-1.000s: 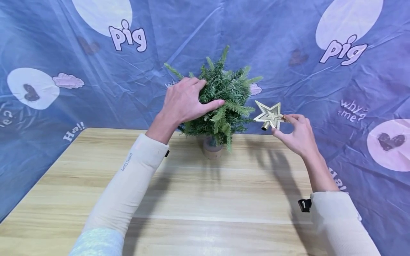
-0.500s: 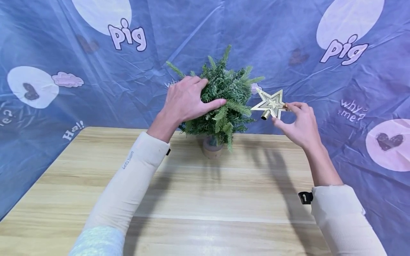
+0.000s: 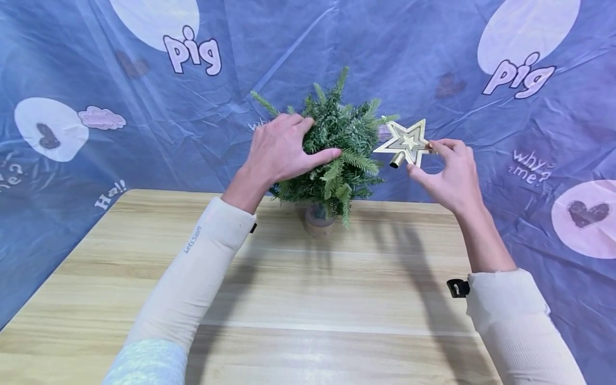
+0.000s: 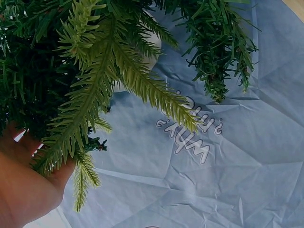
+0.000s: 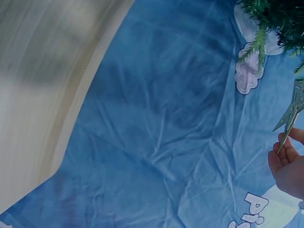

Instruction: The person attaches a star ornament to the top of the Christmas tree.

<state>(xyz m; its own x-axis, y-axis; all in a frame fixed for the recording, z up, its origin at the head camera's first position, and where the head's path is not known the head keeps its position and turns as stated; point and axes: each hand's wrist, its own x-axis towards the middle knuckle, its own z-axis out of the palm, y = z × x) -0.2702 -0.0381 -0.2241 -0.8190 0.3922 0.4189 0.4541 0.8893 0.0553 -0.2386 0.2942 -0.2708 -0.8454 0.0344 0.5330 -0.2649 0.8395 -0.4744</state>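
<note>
The table (image 3: pixel 308 294) stretches in front of the tree (image 3: pixel 344 128). Right of the tree, the right hand (image 3: pixel 451 174) has risen since a second ago, thumb and fingers pinching the gold star (image 3: pixel 410 142) — now higher beside the branches. One star tip points left at the tree; the tube (image 3: pixel 397 160) slants along its length, mouth down-left. Left of the tree, the left hand (image 3: pixel 281 149) stays round the branches — fingertips seemingly buried in them. Behind the tree hangs blue cloth (image 3: pixel 298 43).
</note>
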